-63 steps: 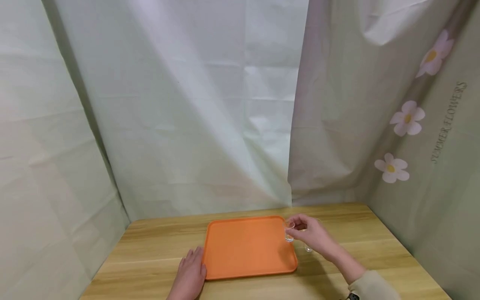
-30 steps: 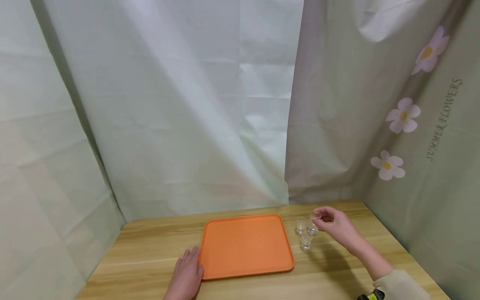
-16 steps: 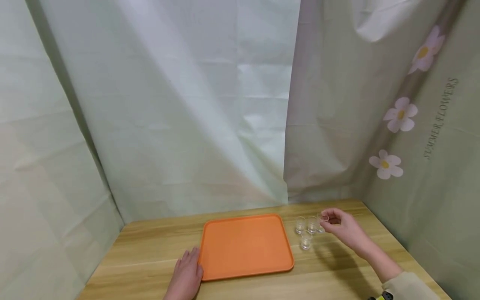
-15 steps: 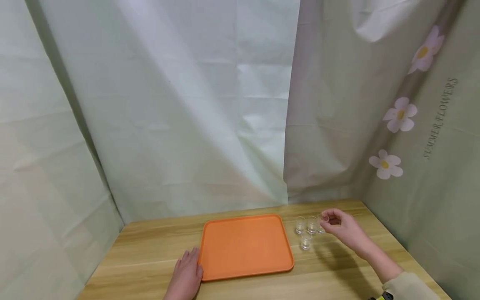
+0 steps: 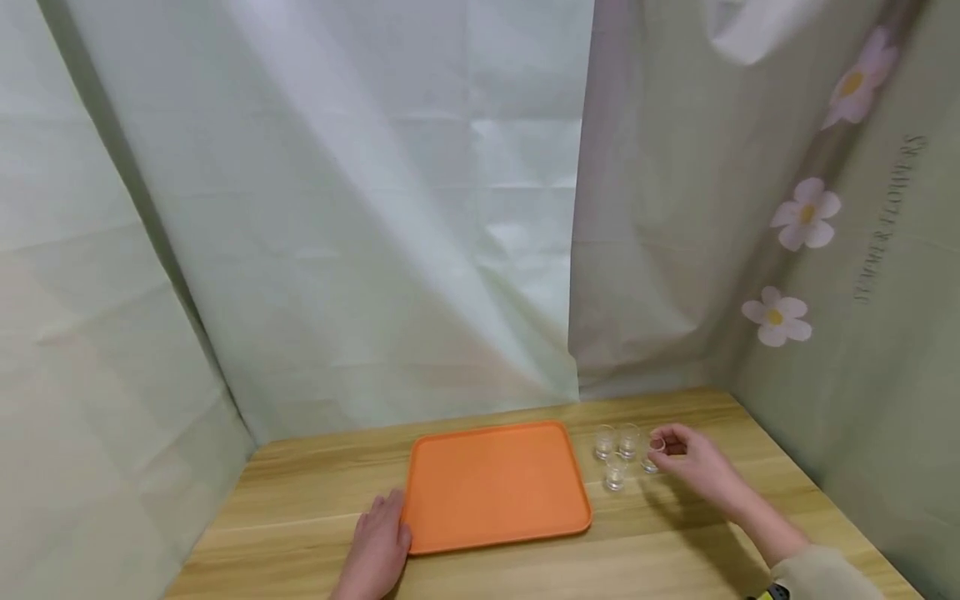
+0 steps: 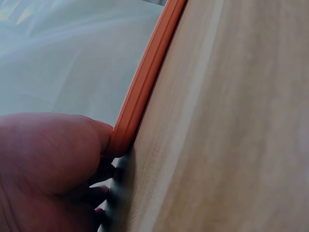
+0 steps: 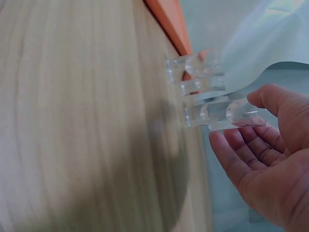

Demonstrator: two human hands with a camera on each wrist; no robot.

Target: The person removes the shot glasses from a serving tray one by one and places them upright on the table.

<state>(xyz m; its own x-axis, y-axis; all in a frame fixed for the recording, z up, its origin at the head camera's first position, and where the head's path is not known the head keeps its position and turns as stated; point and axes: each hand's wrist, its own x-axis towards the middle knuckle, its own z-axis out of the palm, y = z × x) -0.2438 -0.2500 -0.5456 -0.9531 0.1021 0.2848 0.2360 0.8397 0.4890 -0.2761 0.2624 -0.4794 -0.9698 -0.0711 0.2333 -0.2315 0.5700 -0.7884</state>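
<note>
A small clear shot glass (image 5: pixel 651 461) is pinched between the thumb and fingers of my right hand (image 5: pixel 697 467), at the right of the table. In the right wrist view the thumb presses on one side of the shot glass (image 7: pixel 231 115) near its rim, with the fingers on the other side. Three similar glasses stand upright just to the left: one at the back left (image 5: pixel 604 442), one beside it (image 5: pixel 628 441), and one nearer (image 5: pixel 615 472). My left hand (image 5: pixel 375 542) lies with fingers extended along the left edge of an orange tray (image 5: pixel 495 487); its thumb touches the near corner.
The tray lies flat on a wood-grain table (image 5: pixel 315 487), just left of the glasses. Pale curtains (image 5: pixel 360 250) hang behind the table and along both sides. White flowers (image 5: pixel 777 317) are printed on the right-hand curtain.
From beside the tray's right edge, my right hand has moved rightward with a shot glass, past the other glasses. In the last half second it shifted slightly farther from them. My left hand stays put.
</note>
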